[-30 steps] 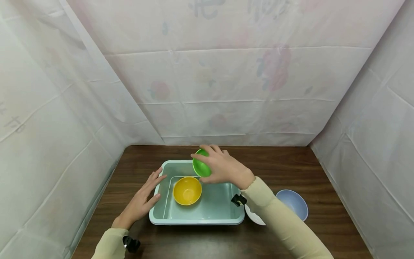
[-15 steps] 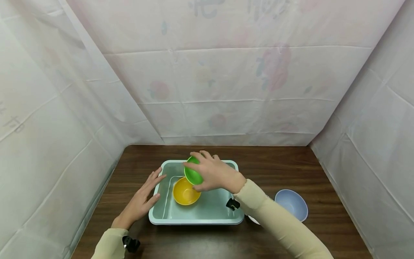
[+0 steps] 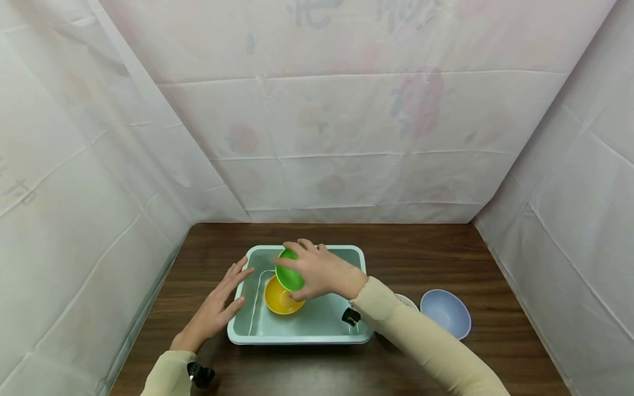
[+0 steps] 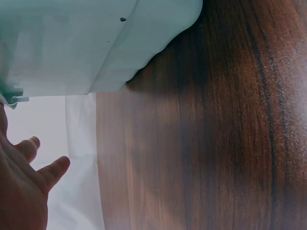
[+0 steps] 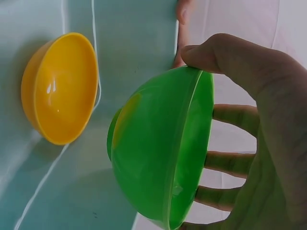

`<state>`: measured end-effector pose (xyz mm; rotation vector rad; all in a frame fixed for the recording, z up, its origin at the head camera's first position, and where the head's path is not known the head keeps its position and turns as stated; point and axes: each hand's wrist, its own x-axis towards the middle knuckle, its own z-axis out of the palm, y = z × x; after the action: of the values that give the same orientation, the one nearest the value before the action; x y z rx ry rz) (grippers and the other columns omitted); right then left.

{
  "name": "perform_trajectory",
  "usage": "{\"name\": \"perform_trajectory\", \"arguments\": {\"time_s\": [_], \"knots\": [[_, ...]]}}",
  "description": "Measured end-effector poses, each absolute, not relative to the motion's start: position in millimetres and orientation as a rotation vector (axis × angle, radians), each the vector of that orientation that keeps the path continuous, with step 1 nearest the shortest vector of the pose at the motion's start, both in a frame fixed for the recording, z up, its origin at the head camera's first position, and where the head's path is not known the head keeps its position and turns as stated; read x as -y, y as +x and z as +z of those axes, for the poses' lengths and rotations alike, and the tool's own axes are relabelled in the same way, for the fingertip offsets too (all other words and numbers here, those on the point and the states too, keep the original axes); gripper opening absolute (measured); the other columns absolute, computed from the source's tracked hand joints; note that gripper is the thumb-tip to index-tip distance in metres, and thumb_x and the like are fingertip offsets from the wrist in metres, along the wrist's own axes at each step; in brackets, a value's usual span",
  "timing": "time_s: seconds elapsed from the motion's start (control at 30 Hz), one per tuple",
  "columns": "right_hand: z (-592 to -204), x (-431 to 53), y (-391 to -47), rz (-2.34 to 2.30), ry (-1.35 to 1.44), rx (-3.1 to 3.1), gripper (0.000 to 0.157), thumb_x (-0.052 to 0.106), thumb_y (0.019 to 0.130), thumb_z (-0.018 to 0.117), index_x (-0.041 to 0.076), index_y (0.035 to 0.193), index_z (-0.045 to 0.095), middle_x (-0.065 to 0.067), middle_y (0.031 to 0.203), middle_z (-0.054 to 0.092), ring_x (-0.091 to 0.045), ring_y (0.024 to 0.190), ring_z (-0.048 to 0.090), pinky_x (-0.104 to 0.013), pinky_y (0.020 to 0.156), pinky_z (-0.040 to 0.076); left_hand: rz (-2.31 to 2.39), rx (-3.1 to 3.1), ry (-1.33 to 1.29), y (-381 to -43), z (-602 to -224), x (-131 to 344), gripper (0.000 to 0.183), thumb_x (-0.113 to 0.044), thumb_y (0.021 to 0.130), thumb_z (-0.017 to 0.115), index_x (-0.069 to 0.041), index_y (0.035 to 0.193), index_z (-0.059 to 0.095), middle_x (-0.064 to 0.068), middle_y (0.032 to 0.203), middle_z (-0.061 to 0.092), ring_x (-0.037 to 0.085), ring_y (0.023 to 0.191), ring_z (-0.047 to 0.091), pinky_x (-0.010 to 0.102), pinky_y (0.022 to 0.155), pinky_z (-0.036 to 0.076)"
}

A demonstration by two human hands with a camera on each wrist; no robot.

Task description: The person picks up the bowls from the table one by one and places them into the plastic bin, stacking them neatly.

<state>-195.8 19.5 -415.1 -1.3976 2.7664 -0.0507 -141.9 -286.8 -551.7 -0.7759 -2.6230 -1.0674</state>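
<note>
My right hand (image 3: 324, 272) grips a green bowl (image 3: 289, 275) by its rim, thumb on one side and fingers across the other. The bowl hangs tilted over a pale green plastic basin (image 3: 297, 340). Below it, a yellow bowl (image 3: 279, 300) sits on the basin floor, partly covered by the green one in the head view. In the right wrist view, a gap shows between the green bowl (image 5: 148, 143) and the yellow bowl (image 5: 67, 91). My left hand (image 3: 218, 305) is at the basin's left rim with fingers spread and nothing held.
A blue bowl (image 3: 446, 312) stands on the dark wooden table (image 3: 421, 247) right of the basin. Beside it, a white dish (image 3: 407, 301) is mostly hidden by the right sleeve. White sheeting (image 3: 346, 181) encloses the table's back and sides.
My right hand has carried the green bowl left and nearer to me, until it covers part of the yellow bowl. More of the white dish's far side shows. The left hand has stayed put.
</note>
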Motion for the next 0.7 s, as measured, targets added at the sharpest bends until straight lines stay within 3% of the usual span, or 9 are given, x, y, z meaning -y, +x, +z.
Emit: {"name": "perform_trajectory", "arguments": {"time_s": [0.27,0.7], "knots": [[-421,-14,-194,0.008,-1.424,-2.773,0.077,0.058,0.087,0.071,0.035,0.156,0.045,-0.008,0.161,0.038,-0.034,0.138,0.046,-0.055,0.092,0.055,-1.080,2.618,-0.776,-142,-552,287,0.071,-0.005,0.094,0.063,-0.021,0.160,0.040,0.008,0.172,0.021,0.026,0.161,0.013,0.013,0.123,0.002],[-432,-10,-198,0.047,-1.434,-2.736,0.076,0.058,0.089,0.069,0.037,0.157,0.043,-0.009,0.164,0.036,-0.035,0.141,0.044,-0.059,0.094,0.055,-1.088,2.601,-0.792,-142,-553,286,0.071,-0.004,0.094,0.063,-0.020,0.160,0.039,0.008,0.172,0.021,0.021,0.161,0.013,0.017,0.126,0.004]]}}
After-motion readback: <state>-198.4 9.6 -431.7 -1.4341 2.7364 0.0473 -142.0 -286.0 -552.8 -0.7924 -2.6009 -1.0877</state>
